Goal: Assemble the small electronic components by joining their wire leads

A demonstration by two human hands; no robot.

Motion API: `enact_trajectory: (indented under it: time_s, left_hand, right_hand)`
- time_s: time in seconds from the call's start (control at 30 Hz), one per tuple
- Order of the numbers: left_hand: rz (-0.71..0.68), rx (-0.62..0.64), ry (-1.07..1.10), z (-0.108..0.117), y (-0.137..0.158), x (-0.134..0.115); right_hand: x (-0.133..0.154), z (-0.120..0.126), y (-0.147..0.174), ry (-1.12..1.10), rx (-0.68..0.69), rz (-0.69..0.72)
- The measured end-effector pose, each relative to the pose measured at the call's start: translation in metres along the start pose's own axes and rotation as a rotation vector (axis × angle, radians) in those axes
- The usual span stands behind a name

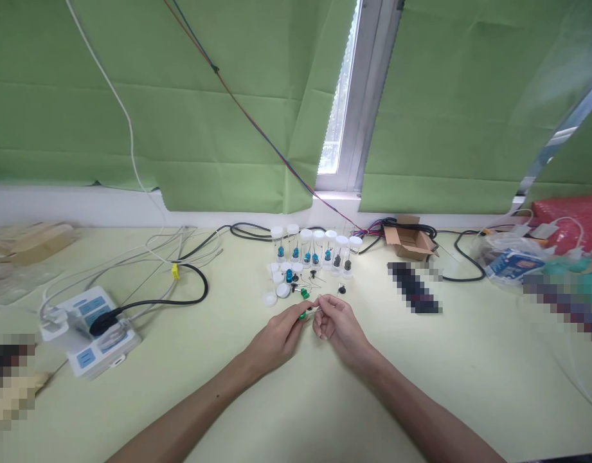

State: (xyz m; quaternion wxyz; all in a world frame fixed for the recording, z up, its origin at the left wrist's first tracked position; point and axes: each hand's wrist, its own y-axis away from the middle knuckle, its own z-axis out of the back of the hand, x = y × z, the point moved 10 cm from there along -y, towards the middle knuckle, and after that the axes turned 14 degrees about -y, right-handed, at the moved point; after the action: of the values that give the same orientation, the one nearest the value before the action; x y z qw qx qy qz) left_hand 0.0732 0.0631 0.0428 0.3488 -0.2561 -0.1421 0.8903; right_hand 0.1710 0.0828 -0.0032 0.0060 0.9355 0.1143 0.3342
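Note:
My left hand point(276, 334) is closed in a pinch on a small green plastic piece point(302, 316). Facing it, my right hand point(341, 325) pinches a thin metal wire point(314, 311) that runs toward the green piece; whether the two are joined I cannot tell. Just beyond my fingertips lies another green piece point(304, 293). Small black pieces with bent wires, one of them a black piece point(342, 289) to the right, are scattered there. Loose white caps point(283, 290) and a blue piece point(289, 276) lie to the left of these.
Behind them stands a row of clear capped tubes point(306, 247) with blue or dark pieces inside. A white power strip point(90, 331) with plugs and cables is at left. An open cardboard box point(409, 241) and a plastic bag point(510, 254) sit toward the right.

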Motion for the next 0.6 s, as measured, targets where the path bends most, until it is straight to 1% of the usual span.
enact_trajectory:
  time_s: [0.27, 0.6]
  left_hand:
    - [0.004, 0.005, -0.009, -0.0007, -0.0001, 0.0004]
    - [0.018, -0.012, -0.039, -0.0006, 0.0018, 0.0037]
  right_hand:
    - [0.0022, -0.0037, 0.0020, -0.026, 0.001, 0.000]
    - [0.0016, -0.0015, 0.0014, -0.030, -0.005, 0.009]
